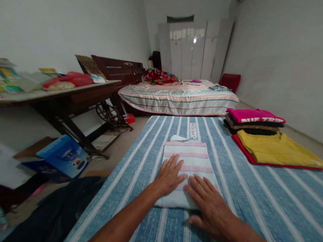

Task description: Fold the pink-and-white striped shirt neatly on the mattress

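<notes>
A folded shirt (188, 161) with pale and pink stripes lies on the blue striped bed sheet (136, 161). A bit of its pale fabric sticks out at the far end. My left hand (169, 176) rests flat on the left half of the shirt, fingers spread. Over its near right part lies my right hand (208, 201), palm down with fingers stretched out; its thumb hangs past the near edge of the cloth. Neither hand grips anything.
On the right are a stack of folded clothes with a pink top (257, 116) and a folded yellow garment (280, 148) on red cloth. At left stand a sewing machine table (101, 85) and a blue box (67, 156). Another bed (174, 101) is beyond.
</notes>
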Demonstrator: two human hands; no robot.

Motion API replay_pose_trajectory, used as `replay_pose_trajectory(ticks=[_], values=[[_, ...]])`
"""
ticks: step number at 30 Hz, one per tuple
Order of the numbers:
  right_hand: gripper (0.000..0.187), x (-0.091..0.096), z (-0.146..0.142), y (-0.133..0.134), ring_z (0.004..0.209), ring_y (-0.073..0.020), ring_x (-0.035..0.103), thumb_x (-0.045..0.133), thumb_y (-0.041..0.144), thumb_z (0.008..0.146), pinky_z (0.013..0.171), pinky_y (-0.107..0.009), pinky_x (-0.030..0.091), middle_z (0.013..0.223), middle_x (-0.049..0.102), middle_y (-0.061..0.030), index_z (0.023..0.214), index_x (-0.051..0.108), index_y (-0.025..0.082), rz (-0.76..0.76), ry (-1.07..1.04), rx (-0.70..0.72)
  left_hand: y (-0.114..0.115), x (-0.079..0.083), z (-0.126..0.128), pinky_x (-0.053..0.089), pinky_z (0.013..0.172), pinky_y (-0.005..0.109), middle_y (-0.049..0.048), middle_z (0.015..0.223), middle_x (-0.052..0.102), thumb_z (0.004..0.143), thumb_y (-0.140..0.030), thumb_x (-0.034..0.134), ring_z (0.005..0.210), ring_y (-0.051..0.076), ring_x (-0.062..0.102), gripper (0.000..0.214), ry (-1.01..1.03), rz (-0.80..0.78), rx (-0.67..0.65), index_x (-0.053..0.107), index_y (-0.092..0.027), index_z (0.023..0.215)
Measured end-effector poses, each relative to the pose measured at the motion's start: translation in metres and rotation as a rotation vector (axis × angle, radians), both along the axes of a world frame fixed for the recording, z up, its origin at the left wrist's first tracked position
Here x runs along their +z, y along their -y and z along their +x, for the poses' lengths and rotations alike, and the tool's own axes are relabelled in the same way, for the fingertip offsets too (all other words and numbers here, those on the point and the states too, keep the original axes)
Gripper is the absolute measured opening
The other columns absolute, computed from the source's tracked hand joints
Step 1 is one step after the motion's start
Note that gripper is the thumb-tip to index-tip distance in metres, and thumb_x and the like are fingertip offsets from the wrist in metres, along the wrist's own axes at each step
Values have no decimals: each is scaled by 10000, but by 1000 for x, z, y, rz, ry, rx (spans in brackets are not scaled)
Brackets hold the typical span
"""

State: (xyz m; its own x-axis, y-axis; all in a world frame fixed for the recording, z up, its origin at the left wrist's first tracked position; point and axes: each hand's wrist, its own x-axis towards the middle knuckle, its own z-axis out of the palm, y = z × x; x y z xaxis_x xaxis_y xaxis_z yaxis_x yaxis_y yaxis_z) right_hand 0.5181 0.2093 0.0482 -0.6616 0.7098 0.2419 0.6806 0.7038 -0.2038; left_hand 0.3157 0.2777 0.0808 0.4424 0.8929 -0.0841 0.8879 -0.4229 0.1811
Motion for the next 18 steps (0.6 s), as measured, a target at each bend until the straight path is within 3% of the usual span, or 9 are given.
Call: replay_pose_trajectory(ticks=[3,9,14,18], values=[[689,-12,-6,12,1350,-326,265,636,313,765,1074,-536,275,1456,335,-137,1392,369,205,76,9,-27,8,2,0,157,1107,513,132,1527,137,913,-506,305,1408,248,83,590,-25,-48,1,289,-203,1418],[627,-25,-7,12,1323,-285,335,451,37,769,1059,-490,328,1418,407,-124,1372,380,196,205,34,-58,12,-5,0,144,1112,509,131,1526,136,921,-489,299,1407,247,87,588,-37,-43,-4,269,-192,1427],[652,-28,-10,13,1309,-291,358,405,-19,725,1030,-489,368,1395,438,-129,1344,413,184,288,29,-83,13,-12,0,149,1109,512,131,1526,136,921,-485,309,1407,245,91,585,-47,9,2,269,-194,1426],[622,-25,-9,14,1293,-273,389,391,-28,734,1025,-474,379,1377,461,-127,1315,455,186,255,31,-121,10,-7,-3,173,1108,495,133,1522,169,912,-503,311,1404,249,121,606,-10,-35,-16,274,-178,1422]])
